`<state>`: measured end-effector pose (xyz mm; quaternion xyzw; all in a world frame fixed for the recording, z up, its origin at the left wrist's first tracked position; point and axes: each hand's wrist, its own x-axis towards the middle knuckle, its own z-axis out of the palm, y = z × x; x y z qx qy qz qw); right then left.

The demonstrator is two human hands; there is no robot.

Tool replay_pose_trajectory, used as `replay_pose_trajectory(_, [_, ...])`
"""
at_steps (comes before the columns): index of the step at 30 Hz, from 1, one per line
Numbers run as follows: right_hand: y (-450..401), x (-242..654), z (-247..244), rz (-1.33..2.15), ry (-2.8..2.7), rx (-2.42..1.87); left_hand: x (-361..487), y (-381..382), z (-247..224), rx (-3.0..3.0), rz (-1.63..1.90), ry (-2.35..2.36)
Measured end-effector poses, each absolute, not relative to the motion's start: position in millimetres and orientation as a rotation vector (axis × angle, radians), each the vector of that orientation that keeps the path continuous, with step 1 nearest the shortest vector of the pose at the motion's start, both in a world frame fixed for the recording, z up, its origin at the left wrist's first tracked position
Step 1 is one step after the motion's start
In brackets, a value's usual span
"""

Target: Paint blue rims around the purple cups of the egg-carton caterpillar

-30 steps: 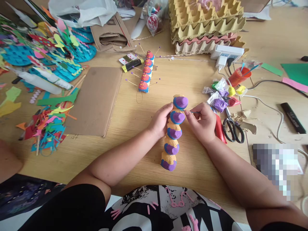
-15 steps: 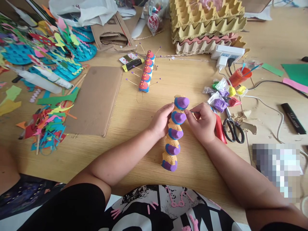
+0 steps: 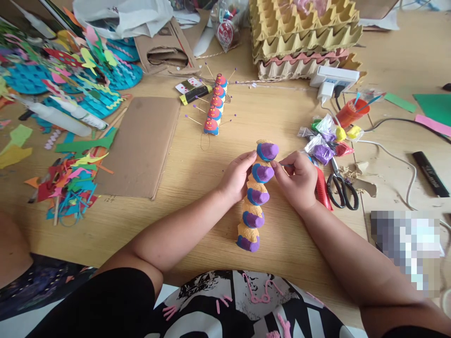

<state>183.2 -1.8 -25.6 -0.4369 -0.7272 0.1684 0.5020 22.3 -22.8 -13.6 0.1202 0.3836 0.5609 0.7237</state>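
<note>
An egg-carton strip point(image 3: 254, 185) with several bumps, coated blue and purple on yellowish card, stands out lengthwise in front of me. My left hand point(image 3: 237, 177) grips its left edge near the far end. My right hand point(image 3: 296, 180) is closed in a pinch at the strip's right side, between the two farthest bumps; a thin dark tool shows between its fingers, mostly hidden. Beyond them lies a second strip point(image 3: 214, 105), red and blue with drawn faces and purple-tipped sticks poking out on both sides.
Cardboard point(image 3: 137, 145) and paper scraps point(image 3: 73, 183) lie left. Egg trays point(image 3: 303, 42) are stacked at the back. Scissors point(image 3: 341, 188), clay packets point(image 3: 322, 152), a red cup point(image 3: 352, 112), a power strip point(image 3: 336, 77) and a black marker point(image 3: 430, 173) are on the right. A person's arm shows far left.
The far end of the purple and blue strip has shifted very slightly right. Both hands keep nearly the same pose.
</note>
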Motion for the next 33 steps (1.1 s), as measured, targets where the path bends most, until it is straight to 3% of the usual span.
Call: replay_pose_trajectory(33, [-0.5,185.2,-26.8,0.301,-1.804,-1.036,15.2,-17.6,-15.6,0.097,1.034,0.832])
